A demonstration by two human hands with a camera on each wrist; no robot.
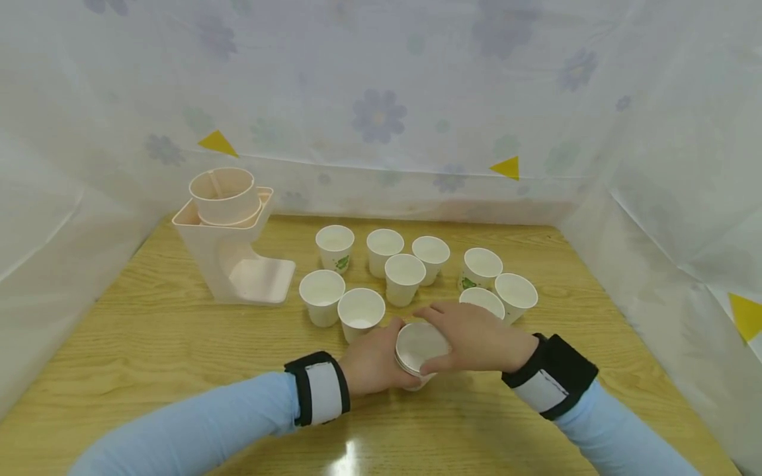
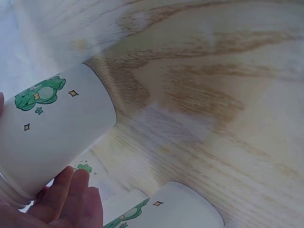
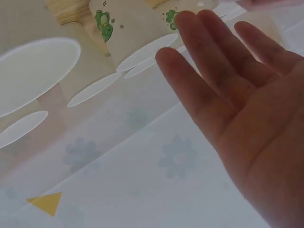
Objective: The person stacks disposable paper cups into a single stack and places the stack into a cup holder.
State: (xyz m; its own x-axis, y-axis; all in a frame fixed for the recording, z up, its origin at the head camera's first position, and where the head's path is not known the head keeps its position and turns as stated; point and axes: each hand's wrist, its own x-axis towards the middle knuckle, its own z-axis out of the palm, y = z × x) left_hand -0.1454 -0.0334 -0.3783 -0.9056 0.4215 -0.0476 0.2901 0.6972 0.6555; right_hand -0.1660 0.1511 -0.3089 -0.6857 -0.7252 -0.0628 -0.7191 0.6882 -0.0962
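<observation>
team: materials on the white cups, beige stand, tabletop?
White cups: likely coated paper, matte; thin walls, rounded rims, green print.
Beige stand: probably molded plastic, satin; uniform colour, rounded corners.
Tabletop: wood or wood-look laminate, slightly glossy; visible grain, bright reflection.

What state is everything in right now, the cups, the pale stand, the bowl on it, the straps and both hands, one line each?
Held cup: roughly upright, doubled rim, so probably nested
Other cups: upright, open-topped, none visibly filled
Stand: upright
Bowl: seated on top, open
Straps: fastened round both wrists
Left hand: holding the cup
Right hand: at its rim, fingers extended
</observation>
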